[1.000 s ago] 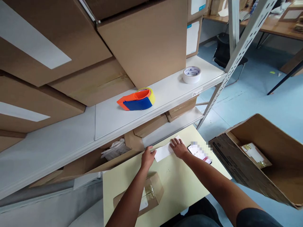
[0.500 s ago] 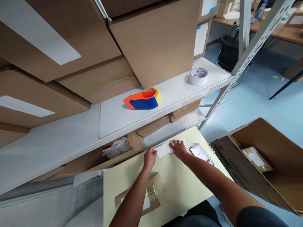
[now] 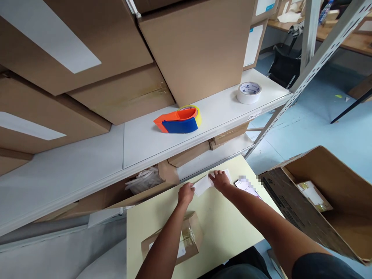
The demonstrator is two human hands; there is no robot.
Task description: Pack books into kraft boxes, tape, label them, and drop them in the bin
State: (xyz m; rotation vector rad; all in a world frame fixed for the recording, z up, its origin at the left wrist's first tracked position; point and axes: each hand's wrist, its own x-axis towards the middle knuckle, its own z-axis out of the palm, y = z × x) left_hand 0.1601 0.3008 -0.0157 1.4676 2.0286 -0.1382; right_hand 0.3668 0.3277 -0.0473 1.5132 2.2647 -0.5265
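Touching white paper (image 3: 202, 186): left hand (image 3: 186, 193) pinching, right hand (image 3: 220, 181) loosely curled.

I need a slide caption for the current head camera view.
Left hand gripping one end of a white strip, right hand on it, at a cream table.

Relative to one second earlier, the left hand (image 3: 186, 193) and right hand (image 3: 220, 180) stand slightly closer together along the paper strip (image 3: 202, 185); the right fingers, formerly spread, are curled, and the right forearm (image 3: 255, 213) covers more of the phone's (image 3: 246, 186) lower end.
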